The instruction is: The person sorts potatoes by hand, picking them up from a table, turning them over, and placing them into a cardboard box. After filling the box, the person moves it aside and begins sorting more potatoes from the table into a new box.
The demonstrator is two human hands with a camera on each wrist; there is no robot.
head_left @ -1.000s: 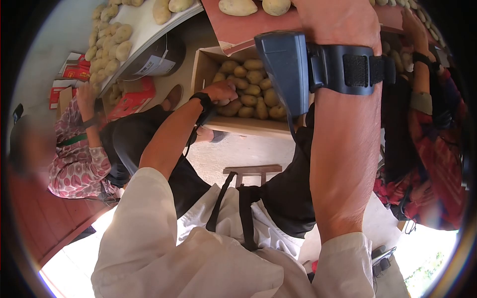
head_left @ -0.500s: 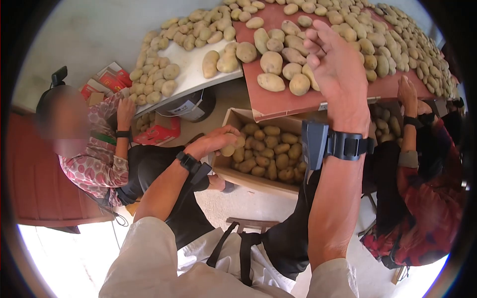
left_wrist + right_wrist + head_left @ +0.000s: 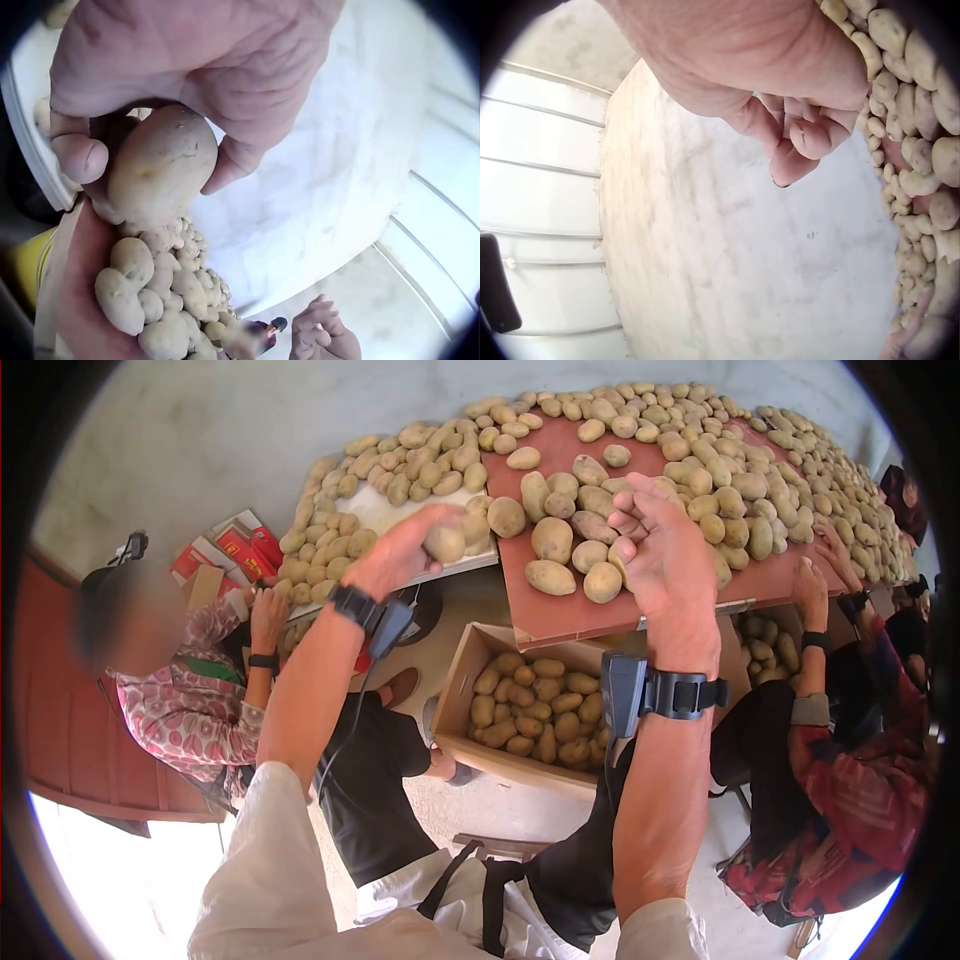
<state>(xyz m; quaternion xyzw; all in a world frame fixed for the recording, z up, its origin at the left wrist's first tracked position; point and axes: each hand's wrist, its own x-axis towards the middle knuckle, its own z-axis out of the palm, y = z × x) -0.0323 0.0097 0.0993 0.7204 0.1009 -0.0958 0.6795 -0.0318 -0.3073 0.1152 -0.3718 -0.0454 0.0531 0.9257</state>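
Observation:
My left hand (image 3: 400, 552) is raised near the edge of the white table (image 3: 375, 510). Between its thumb and fingers it grips a pale potato (image 3: 161, 169), whose far side is partly hidden behind the fingers in the left wrist view. Over the front of the red tabletop (image 3: 545, 615) hovers my right hand (image 3: 668, 555), palm turned inward and fingers loosely bent, holding nothing. Several large potatoes (image 3: 552, 540) lie on the red top just left of it. Below both hands, a cardboard box (image 3: 515, 762) on the floor contains many potatoes (image 3: 540, 705).
Potatoes are heaped (image 3: 780, 490) along the back and right of the tables. A person in a patterned sleeve (image 3: 190, 720) sits at left, another in a red sleeve (image 3: 865, 780) at right. Red cartons (image 3: 235, 550) stand at far left. A dark bucket (image 3: 428, 610) is beneath the white table.
My left hand has come up out of the box with the potato and moved to table height. The view has tilted up to the tables, where my right hand stays raised.

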